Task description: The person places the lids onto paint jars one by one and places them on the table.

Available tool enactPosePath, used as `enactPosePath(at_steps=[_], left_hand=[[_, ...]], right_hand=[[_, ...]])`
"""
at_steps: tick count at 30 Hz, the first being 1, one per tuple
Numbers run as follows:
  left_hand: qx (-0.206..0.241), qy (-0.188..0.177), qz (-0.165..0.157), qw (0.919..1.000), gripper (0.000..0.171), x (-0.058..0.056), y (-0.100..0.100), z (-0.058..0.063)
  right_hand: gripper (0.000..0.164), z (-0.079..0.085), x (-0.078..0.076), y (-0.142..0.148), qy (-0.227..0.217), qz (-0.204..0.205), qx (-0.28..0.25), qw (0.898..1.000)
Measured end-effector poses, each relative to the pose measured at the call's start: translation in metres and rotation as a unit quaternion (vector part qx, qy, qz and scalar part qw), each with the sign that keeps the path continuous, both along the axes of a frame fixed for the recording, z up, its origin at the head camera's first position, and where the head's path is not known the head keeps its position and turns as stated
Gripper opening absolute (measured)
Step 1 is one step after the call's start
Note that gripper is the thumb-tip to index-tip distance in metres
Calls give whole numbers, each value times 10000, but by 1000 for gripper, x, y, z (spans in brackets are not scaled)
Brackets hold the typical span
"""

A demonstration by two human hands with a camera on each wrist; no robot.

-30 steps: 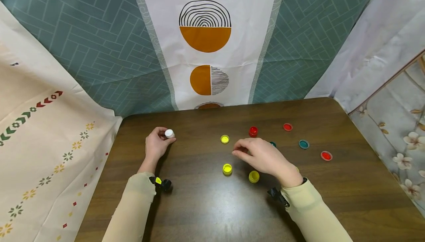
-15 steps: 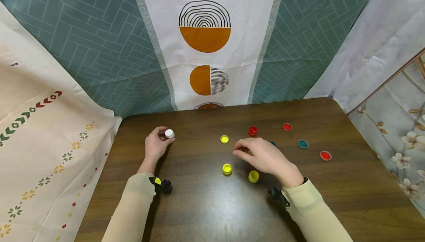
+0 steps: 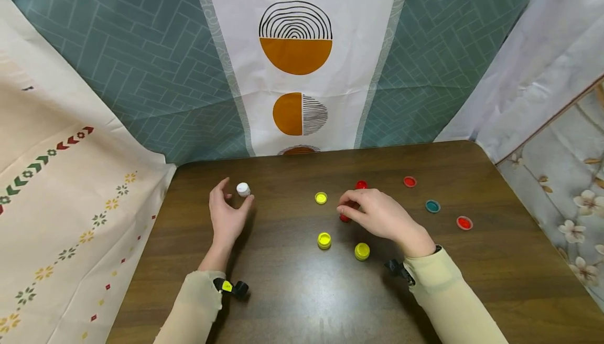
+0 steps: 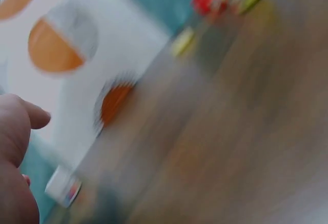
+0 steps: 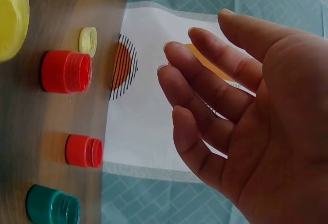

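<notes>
My left hand (image 3: 229, 219) is spread with thumb and fingers apart, just on the near side of a small white paint jar (image 3: 243, 190) that stands on the table. Blurred in the left wrist view, the white jar (image 4: 62, 185) sits beyond the fingers. Loosely bent, my right hand (image 3: 383, 219) hovers over the open paint jars and holds nothing. Beneath its fingertips is a red jar (image 3: 345, 218); a second red jar (image 3: 361, 184) stands behind it. A teal jar (image 5: 54, 206) shows in the right wrist view, hidden under the hand in the head view.
Two open yellow jars (image 3: 324, 240) (image 3: 362, 251) stand nearer the front. A yellow lid (image 3: 321, 198) lies left of the red jars. Red lids (image 3: 410, 182) (image 3: 464, 223) and a teal lid (image 3: 432, 206) lie to the right. Hanging cloth (image 3: 302, 71) borders the table's back edge.
My left hand has let go of the white jar, spread its fingers and drawn back slightly. The right hand has lifted and shifted a little, uncovering part of a red jar.
</notes>
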State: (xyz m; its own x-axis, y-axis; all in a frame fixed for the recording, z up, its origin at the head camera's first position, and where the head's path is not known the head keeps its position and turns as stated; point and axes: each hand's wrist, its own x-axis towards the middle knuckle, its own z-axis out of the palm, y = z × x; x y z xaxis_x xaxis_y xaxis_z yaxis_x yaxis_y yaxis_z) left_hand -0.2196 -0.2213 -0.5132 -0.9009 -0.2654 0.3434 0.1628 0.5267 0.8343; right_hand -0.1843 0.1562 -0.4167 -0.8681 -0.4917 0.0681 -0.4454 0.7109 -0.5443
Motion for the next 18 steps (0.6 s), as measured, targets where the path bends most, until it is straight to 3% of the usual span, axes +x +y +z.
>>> enactPosePath(at_steps=[3,6,8,10,14,18], left_hand=[[202,169,-369,9990,70,24,25,4],[184,-303,-1116,9931,68,45,48,9],[88,-766,-1633,9836,71,55,60,11],[-60,-1146,-2103,9709,73,62,70,13],[-303,-1392,-2781,9499,72,69,86,10],[-621,-1487,-3066,9381,68,72,101,3]], right_hand=[[14,0,-3,2,-31,-82,55,9999],[14,0,-5,5,-39,-126,57,9999],[14,-1,-5,6,-43,-155,40,9999],[15,-2,-4,7,-64,-176,-5,9998],[16,-8,0,10,-146,-245,-94,9995],[16,-10,3,10,-169,-192,-211,9995]])
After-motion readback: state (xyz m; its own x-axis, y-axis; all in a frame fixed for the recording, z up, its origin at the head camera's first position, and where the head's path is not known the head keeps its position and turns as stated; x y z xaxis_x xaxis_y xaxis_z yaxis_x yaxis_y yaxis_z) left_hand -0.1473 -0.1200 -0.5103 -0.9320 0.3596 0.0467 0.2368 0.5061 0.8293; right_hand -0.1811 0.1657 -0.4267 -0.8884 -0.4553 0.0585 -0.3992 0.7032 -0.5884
